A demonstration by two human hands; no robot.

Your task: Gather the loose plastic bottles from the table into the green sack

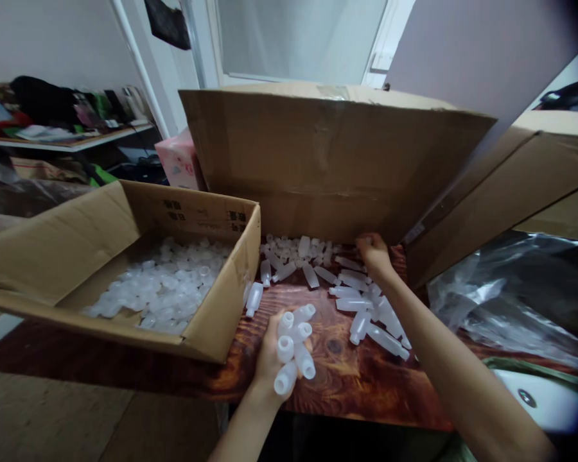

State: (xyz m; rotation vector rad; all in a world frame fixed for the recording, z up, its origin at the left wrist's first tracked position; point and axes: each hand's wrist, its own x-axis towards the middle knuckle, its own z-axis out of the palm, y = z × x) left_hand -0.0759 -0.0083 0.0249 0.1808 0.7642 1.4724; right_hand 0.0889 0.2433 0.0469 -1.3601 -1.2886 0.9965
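Note:
My left hand (pixel 266 360) is closed around a bunch of small translucent plastic bottles (pixel 302 332), their open necks facing up and toward me. It is above the front part of the wooden table (pixel 327 391). My right hand (pixel 373 251) reaches to the back of the table, close to the cardboard wall, with its fingers curled. What those fingers pinch, if anything, is too small to make out. Loose bottles (pixel 359 301) lie in a pile below and beside my right hand. Left of it, small white caps (pixel 285 247) are heaped along the cardboard, with a few bottles among them.
An open cardboard box (pixel 243 282) at the left holds many small translucent pieces (pixel 166 289). A tall cardboard panel (pixel 289 147) stands behind the table. Clear plastic sheeting (pixel 505 301) and another carton (pixel 491 199) are at the right. A pink box (pixel 177 160) sits behind.

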